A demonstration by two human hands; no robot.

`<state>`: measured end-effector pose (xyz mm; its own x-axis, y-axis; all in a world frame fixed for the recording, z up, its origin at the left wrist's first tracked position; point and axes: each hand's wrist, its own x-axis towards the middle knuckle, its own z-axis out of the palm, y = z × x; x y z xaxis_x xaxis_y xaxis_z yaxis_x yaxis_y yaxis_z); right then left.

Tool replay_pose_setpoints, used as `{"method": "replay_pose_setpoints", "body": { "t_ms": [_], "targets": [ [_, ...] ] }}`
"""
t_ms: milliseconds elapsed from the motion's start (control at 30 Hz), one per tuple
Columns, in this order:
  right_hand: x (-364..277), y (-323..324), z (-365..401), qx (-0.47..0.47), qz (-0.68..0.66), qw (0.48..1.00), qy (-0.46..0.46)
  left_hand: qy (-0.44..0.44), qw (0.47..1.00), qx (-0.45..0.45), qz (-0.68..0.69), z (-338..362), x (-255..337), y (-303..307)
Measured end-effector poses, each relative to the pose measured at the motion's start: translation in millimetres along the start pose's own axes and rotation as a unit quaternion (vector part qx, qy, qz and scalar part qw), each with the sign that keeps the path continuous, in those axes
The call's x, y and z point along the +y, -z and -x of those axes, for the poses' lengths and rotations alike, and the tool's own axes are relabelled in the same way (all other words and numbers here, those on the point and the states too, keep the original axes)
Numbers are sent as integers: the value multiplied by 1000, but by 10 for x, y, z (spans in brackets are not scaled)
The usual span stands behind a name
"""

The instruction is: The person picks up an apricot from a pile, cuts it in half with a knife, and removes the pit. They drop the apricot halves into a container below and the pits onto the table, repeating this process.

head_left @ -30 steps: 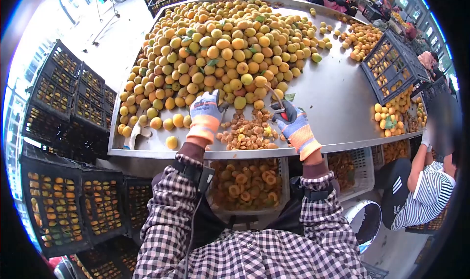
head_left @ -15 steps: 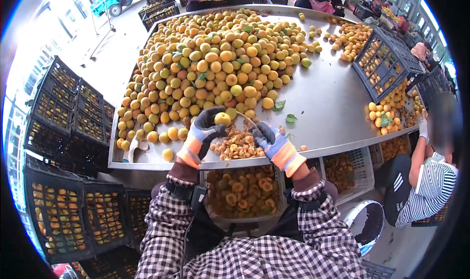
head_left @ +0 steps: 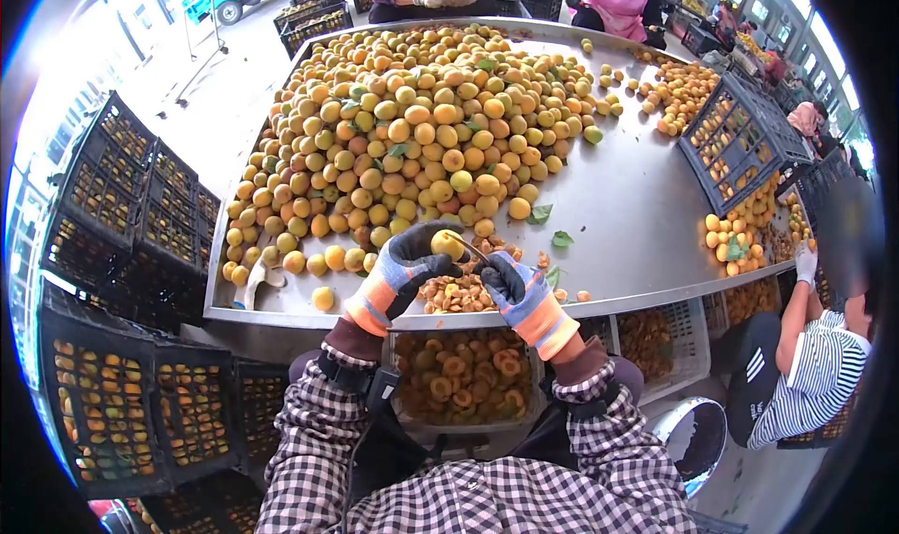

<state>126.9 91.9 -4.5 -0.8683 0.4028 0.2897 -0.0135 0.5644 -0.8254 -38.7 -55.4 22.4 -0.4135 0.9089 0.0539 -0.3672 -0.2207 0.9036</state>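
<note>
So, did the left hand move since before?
Yes, the left hand moved back from the fruit pile, closer to the near edge of the table, and now holds a yellow fruit.

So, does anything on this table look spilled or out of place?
The black crate on the right of the table sits tilted, with loose fruit heaped by its lower edge; it looks tipped out, though possibly on purpose.

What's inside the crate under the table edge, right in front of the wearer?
Opened orange fruit pieces, several with hollows facing up. Lower layers are covered by the top ones; the crate's far end is hidden beneath the table.
</note>
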Motion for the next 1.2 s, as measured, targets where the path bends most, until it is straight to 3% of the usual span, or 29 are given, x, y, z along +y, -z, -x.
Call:
{"method": "replay_pose_setpoints", "body": {
  "t_ms": [167, 233, 433, 533, 633, 667, 733, 867, 933, 1133, 1200],
  "targets": [
    [-65, 1, -10, -30, -20, 999, 9, -12, 999, 18, -42, 21, 43, -20],
    [22, -103, 18, -41, -135, 989, -54, -29, 997, 6, -71, 25, 36, 1],
    [-4, -157, 29, -45, -102, 994, -9, -51, 994, 14, -93, 49, -1, 2],
    [72, -160, -3, -33, -62, 997, 23, -49, 998, 16, -20, 23, 9, -47],
    [11, -132, 8, -13, -55, 997, 48, -54, 977, -9, -204, -10, 60, 35],
    [-46, -122, 24, 1, -67, 997, 39, -53, 978, -6, -202, 13, 55, 20],
    [-142, -117, 0, -5, -53, 998, 44, -70, 983, 31, -169, 26, 60, -61],
    [-65, -333, -61, 36, -52, 997, 47, -47, 989, 80, 112, 57, -176, -370],
    [-20, -346, -59, 36, 6, 997, 71, -38, 988, 75, 128, 54, -209, -342],
    [-185, -163, 10, -9, -22, 1000, -2, 7, 991, -3, -136, -22, 71, -17],
    [-210, -161, 36, -24, -23, 999, -3, -1, 994, 4, -111, 2, 104, -117]
  ]
}}
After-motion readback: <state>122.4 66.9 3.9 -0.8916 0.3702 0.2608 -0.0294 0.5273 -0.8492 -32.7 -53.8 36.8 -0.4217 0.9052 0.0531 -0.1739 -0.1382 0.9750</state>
